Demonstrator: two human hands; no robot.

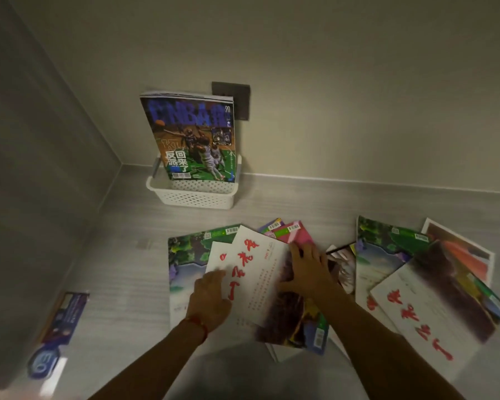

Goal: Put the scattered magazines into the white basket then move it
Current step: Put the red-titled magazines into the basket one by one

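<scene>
A white perforated basket stands on the grey floor near the corner, with basketball magazines upright inside it, leaning on the wall. In front of me several magazines lie scattered and overlapping. My left hand and my right hand both rest flat on a white magazine with red characters that tops the nearer pile. Under it lie a green-covered magazine and a pink one. Neither hand is closed around anything.
More magazines lie to the right, among them a white one with red characters and a green one. A blue magazine lies alone at the lower left. Walls meet in the corner behind the basket; a dark wall socket sits above it.
</scene>
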